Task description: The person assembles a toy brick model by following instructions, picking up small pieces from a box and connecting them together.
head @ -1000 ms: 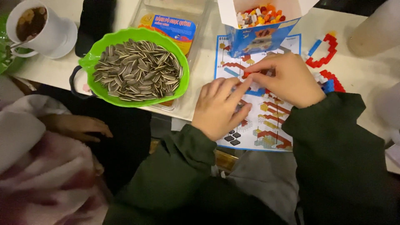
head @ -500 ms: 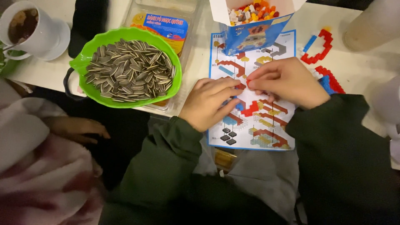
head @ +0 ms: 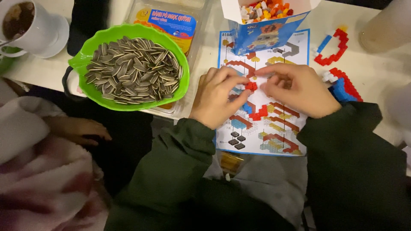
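A small red brick piece [head: 251,86] sits pinched between the two hands, right over the middle of the printed instruction sheet [head: 274,132]. The left hand [head: 218,97] grips it with thumb and fingertips from one side, and the right hand [head: 297,90] closes on it from the other. So little of it shows between the fingers that I cannot tell its full shape or which way its long side runs.

The sheet lies on a pale tabletop [head: 376,68], its lower edge hanging over the table's rim toward the person's lap. At its top stands an open blue box [head: 267,30] of mixed bricks, cut off by the frame. Right of the sheet lie a red brick ring [head: 332,57] and a red and blue brick build [head: 344,87], partly behind the right wrist. To the left, a green bowl [head: 87,64] of sunflower seeds [head: 132,70] rests on a clear plastic tray [head: 188,42]. Another person's hand [head: 77,129] shows below the table edge.
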